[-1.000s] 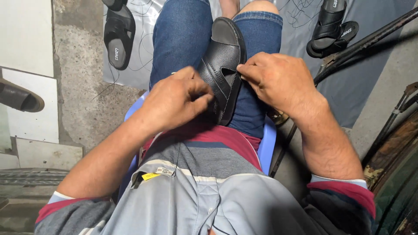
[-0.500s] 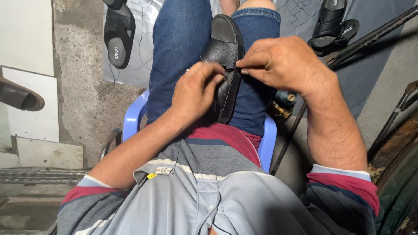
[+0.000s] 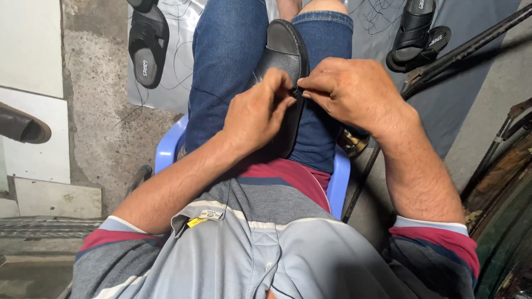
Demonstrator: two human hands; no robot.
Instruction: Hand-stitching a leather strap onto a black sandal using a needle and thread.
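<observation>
A black leather sandal [image 3: 284,47] lies lengthwise between my thighs on my blue jeans, toe pointing away from me. My left hand [image 3: 259,113] rests on the sandal's middle, its fingertips pinching at the strap edge. My right hand [image 3: 352,91] meets it from the right, thumb and forefinger pinched at the same spot on the strap. Both hands cover the strap, so what lies between the fingertips is hidden. I sit on a blue plastic chair [image 3: 166,152].
A black sandal [image 3: 147,47] lies on a grey sheet at the upper left with loose dark threads around it. Two more black sandals [image 3: 418,36] are stacked at the upper right. A dark metal bar [image 3: 465,50] slants along the right. Another shoe [image 3: 22,126] pokes in at the left edge.
Both hands have moved up the sandal and closed in together, from spread over the strap to fingertips pinched at one point on it.
</observation>
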